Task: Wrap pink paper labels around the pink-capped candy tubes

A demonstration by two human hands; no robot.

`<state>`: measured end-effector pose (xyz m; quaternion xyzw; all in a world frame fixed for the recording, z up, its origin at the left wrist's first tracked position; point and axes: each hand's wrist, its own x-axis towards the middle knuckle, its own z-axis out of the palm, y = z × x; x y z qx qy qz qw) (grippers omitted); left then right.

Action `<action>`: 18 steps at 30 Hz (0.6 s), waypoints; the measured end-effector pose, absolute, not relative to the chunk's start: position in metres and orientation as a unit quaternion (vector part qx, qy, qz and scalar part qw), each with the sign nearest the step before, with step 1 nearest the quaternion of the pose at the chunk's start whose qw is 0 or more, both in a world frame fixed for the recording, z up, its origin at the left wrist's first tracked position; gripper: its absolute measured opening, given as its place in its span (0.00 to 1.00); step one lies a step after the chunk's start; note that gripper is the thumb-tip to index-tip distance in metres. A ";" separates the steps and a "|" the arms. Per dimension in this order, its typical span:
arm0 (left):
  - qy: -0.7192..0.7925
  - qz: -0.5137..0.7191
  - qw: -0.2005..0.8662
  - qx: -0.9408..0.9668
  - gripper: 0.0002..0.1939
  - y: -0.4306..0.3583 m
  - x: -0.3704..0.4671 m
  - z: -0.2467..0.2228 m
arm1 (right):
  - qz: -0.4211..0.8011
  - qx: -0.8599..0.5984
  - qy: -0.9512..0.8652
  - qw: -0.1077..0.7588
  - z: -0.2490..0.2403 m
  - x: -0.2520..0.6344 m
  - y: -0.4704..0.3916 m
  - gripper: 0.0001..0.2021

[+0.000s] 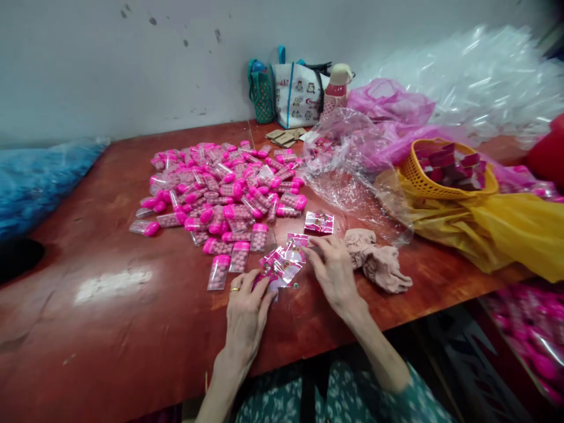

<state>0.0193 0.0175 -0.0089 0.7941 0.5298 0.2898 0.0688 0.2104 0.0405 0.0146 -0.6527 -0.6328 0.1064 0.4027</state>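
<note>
Loose shiny pink printed plastic sleeves (pixel 288 265) lie in a small pile on the table between my hands. My left hand (pixel 247 296), with a ring on one finger, is closed at the pile's left edge, its curled fingers on a pink printed piece partly hidden beneath them. At the upper right of the pile, my right hand (pixel 333 270) pinches the edge of a sleeve between thumb and forefinger. Just beyond lies a flat stack of printed sleeves (pixel 319 222). Small clear bottles with pink caps and pink balls inside (pixel 240 257) lie nearest the left hand.
A heap of similar bottles (pixel 220 182) covers the table's middle. Right of my right hand lies a crumpled beige cloth (pixel 379 261). Farther right are clear plastic film (pixel 348 176), a yellow basket (pixel 416 170) and a yellow bag (pixel 506 226). Bags and a flask (pixel 337 88) stand by the wall.
</note>
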 end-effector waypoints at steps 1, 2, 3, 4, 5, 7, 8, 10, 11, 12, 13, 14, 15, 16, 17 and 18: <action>0.525 0.291 0.072 0.797 0.10 0.018 0.020 -0.012 | 0.108 -0.653 -0.637 0.394 0.006 0.203 0.049 0.06; 0.519 0.293 0.076 0.800 0.10 0.019 0.020 -0.014 | 0.108 -0.654 -0.640 0.388 -0.002 0.197 0.055 0.06; 0.511 0.295 0.081 0.803 0.10 0.021 0.021 -0.016 | 0.106 -0.656 -0.641 0.384 -0.009 0.194 0.059 0.05; 0.502 0.297 0.087 0.808 0.11 0.024 0.021 -0.018 | 0.106 -0.656 -0.642 0.381 -0.015 0.193 0.062 0.05; 0.492 0.299 0.095 0.812 0.11 0.026 0.020 -0.019 | 0.106 -0.656 -0.643 0.380 -0.020 0.193 0.063 0.05; 0.474 0.300 0.110 0.820 0.12 0.032 0.017 -0.019 | 0.109 -0.653 -0.645 0.382 -0.025 0.194 0.063 0.04; 0.466 0.300 0.118 0.824 0.12 0.035 0.015 -0.018 | 0.111 -0.652 -0.644 0.385 -0.026 0.196 0.063 0.04; 0.454 0.300 0.133 0.828 0.12 0.039 0.013 -0.016 | 0.113 -0.650 -0.642 0.390 -0.027 0.198 0.062 0.05; 0.449 0.301 0.141 0.829 0.11 0.040 0.012 -0.015 | 0.113 -0.649 -0.642 0.393 -0.026 0.198 0.062 0.06; 0.446 0.302 0.149 0.829 0.11 0.041 0.012 -0.013 | 0.115 -0.647 -0.641 0.396 -0.026 0.199 0.062 0.06; 0.443 0.304 0.157 0.829 0.11 0.042 0.012 -0.013 | 0.116 -0.645 -0.641 0.399 -0.026 0.199 0.062 0.07; 0.441 0.307 0.164 0.827 0.11 0.043 0.013 -0.012 | 0.118 -0.642 -0.641 0.404 -0.025 0.199 0.062 0.07; 0.440 0.312 0.170 0.824 0.11 0.044 0.014 -0.012 | 0.120 -0.638 -0.641 0.409 -0.025 0.199 0.061 0.08; 0.441 0.319 0.174 0.820 0.11 0.045 0.015 -0.011 | 0.122 -0.634 -0.640 0.416 -0.024 0.199 0.061 0.08; 0.443 0.328 0.178 0.815 0.10 0.046 0.016 -0.010 | 0.125 -0.631 -0.639 0.423 -0.024 0.200 0.060 0.09; 0.446 0.336 0.181 0.809 0.10 0.047 0.017 -0.008 | 0.127 -0.627 -0.637 0.430 -0.024 0.200 0.060 0.09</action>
